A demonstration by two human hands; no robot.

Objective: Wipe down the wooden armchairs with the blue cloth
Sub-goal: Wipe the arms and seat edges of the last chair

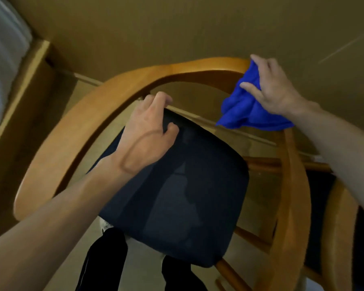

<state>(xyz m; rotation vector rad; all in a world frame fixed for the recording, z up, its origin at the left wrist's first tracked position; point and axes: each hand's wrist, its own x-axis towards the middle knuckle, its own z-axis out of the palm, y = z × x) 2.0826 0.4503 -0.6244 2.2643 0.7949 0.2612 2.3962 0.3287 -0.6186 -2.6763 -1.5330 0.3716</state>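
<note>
A wooden armchair (97,114) with a curved one-piece arm and back rail stands right below me, its dark blue seat cushion (177,196) in the middle. My right hand (269,87) presses a crumpled blue cloth (246,110) against the rail at the chair's upper right. My left hand (149,133) grips the back edge of the seat cushion, fingers curled over it and thumb lying on top. A second wooden armchair (338,217) with a dark seat stands close on the right, partly hidden behind the first chair's arm.
A tan wall (177,28) rises just behind the chairs. A wooden cabinet or door frame (19,97) stands at the left. My dark trouser legs (105,261) show below the seat on a pale floor.
</note>
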